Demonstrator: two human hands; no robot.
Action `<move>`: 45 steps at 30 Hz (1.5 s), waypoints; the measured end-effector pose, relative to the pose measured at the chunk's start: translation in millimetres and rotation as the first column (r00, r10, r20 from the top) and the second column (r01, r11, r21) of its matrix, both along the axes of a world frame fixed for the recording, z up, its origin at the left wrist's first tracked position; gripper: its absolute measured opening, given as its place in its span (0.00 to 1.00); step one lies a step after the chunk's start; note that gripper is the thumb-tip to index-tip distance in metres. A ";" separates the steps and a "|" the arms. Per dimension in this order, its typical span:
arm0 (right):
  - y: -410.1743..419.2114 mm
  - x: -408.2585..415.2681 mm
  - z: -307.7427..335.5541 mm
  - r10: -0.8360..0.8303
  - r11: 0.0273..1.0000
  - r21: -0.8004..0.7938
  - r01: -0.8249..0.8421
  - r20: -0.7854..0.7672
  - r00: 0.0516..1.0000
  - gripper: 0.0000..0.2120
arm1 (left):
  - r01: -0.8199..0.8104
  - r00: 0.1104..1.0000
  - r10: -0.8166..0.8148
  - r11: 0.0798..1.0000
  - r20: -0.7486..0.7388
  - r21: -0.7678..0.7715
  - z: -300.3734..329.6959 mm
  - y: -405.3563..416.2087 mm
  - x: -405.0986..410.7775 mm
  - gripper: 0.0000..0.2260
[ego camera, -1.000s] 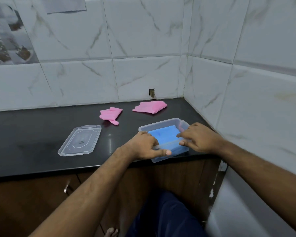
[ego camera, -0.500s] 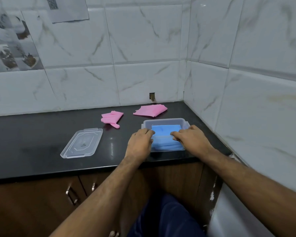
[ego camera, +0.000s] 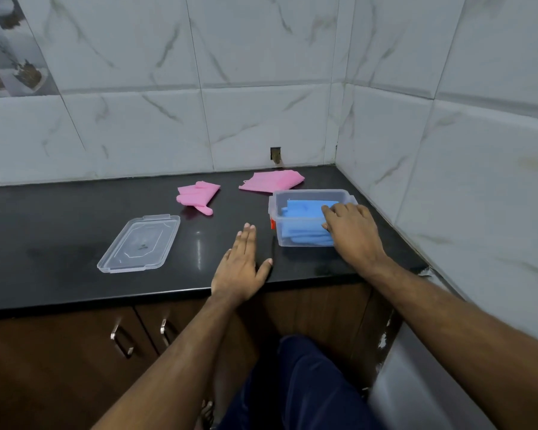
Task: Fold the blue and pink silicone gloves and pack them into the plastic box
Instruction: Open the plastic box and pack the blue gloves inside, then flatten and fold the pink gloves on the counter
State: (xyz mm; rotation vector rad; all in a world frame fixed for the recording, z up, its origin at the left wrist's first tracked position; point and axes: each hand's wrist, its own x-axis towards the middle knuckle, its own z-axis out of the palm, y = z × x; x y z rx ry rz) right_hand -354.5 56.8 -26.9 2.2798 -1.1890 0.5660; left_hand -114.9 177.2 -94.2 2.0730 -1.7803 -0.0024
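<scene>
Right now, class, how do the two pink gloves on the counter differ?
The left pink glove lies bunched, finger tips pointing toward the counter's front edge; the right pink glove lies spread out flatter and wider. The left pink glove lies nearer the clear lid; the right pink glove lies just behind the plastic box, close to the back wall. Both are pink and still outside the plastic box.
</scene>
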 end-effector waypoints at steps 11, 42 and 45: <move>62.2 89.2 -40.4 0.575 0.813 0.135 -0.567 -0.033 0.817 0.22 | -0.056 0.984 0.070 0.994 -0.164 0.089 11.4 -15.6 39.8 0.31; -40.1 290.7 -53.0 0.169 0.902 0.329 -0.279 0.325 0.930 0.10 | -0.439 0.891 0.452 0.881 0.039 -0.177 17.2 -137.3 162.3 0.10; -35.7 284.9 -51.8 0.133 0.890 0.359 -0.281 0.385 0.913 0.08 | -0.456 0.881 0.472 0.842 -0.015 -0.289 21.0 -132.0 155.3 0.10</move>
